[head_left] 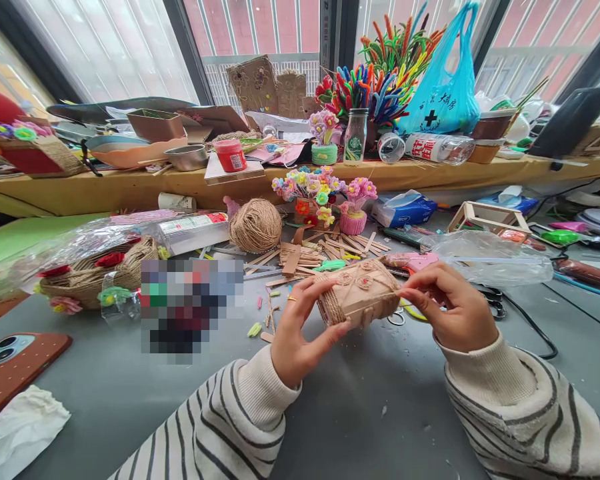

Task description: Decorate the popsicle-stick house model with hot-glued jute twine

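Observation:
A small craft box of wooden sticks (359, 293), wrapped with jute twine and topped with twine spirals, is held over the grey table (370, 400). My left hand (297, 333) grips its left end, thumb underneath, a ring on one finger. My right hand (447, 305) pinches its right end, fingers closed on the twine there. Both sleeves are striped. A ball of jute twine (255, 225) sits behind, beside a heap of loose wooden sticks (325, 252).
A red-cased phone (10, 367) and a white tissue (17, 433) lie at the left. A twine basket with flowers (97, 270) sits under clear plastic. Pipe-cleaner flower pots (325, 193), scissors (490, 300), a black cable (530, 327) and a cluttered yellow shelf (130, 183) surround the work spot.

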`<state>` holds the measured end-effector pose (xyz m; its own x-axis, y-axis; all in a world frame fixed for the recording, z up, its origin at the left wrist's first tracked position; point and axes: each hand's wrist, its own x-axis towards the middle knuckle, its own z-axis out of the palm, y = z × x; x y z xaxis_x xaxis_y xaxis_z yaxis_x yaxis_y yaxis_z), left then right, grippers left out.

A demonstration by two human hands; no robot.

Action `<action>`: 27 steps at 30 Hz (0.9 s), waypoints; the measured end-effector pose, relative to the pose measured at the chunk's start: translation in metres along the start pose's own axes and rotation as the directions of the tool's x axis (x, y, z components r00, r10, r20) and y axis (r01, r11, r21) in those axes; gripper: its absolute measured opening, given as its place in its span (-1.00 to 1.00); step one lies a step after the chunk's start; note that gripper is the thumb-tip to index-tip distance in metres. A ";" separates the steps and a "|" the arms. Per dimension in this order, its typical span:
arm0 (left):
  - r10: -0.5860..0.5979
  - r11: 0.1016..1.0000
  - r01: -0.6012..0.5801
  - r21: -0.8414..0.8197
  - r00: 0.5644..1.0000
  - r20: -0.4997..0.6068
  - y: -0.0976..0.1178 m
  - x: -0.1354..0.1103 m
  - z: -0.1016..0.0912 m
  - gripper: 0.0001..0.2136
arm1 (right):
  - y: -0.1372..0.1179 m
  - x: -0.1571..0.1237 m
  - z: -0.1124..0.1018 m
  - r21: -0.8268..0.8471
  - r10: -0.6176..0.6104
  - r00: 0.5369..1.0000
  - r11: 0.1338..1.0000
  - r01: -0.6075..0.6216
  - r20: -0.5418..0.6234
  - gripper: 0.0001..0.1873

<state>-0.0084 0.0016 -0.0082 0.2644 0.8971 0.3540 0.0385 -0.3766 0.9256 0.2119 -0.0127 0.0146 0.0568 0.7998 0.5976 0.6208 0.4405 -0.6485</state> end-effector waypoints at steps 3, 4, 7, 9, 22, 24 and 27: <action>-0.197 0.944 0.178 -0.279 0.980 -0.042 -0.003 0.006 -0.002 -0.51 | 0.000 0.002 -0.003 0.107 0.208 0.963 0.976 -0.191 -0.174 -0.70; -0.234 0.916 0.194 -0.351 0.970 -0.074 -0.003 0.008 -0.003 -0.45 | 0.000 0.004 -0.005 0.150 0.273 0.934 0.958 -0.243 -0.230 -0.69; -0.386 0.799 0.270 -0.537 0.916 -0.114 -0.001 0.013 -0.007 -0.37 | 0.003 0.010 -0.014 0.243 0.382 0.868 0.917 -0.315 -0.316 -0.69; -0.428 0.734 0.274 -0.622 0.897 -0.110 0.002 0.015 -0.011 -0.41 | 0.006 0.013 -0.018 0.289 0.397 0.867 0.904 -0.314 -0.300 -0.70; -0.393 0.708 0.195 -0.678 0.907 -0.149 0.004 0.017 -0.015 -0.52 | 0.042 0.006 0.000 -0.220 0.162 0.987 0.963 -0.156 0.011 -0.46; -0.403 0.732 0.199 -0.652 0.898 -0.178 0.003 0.017 -0.014 -0.46 | 0.055 0.010 -0.012 -0.330 0.181 0.983 0.926 -0.185 -0.043 -0.48; -0.399 0.760 0.191 -0.622 0.891 -0.214 0.002 0.017 -0.013 -0.41 | 0.078 0.012 -0.023 -0.459 0.217 0.971 0.856 -0.237 -0.096 -0.47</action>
<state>-0.0159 0.0189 0.0010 0.0137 0.9996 -0.0255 -0.5194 0.0289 0.8540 0.2794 0.0221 -0.0176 0.2653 0.8334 0.4848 0.8769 0.0005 -0.4806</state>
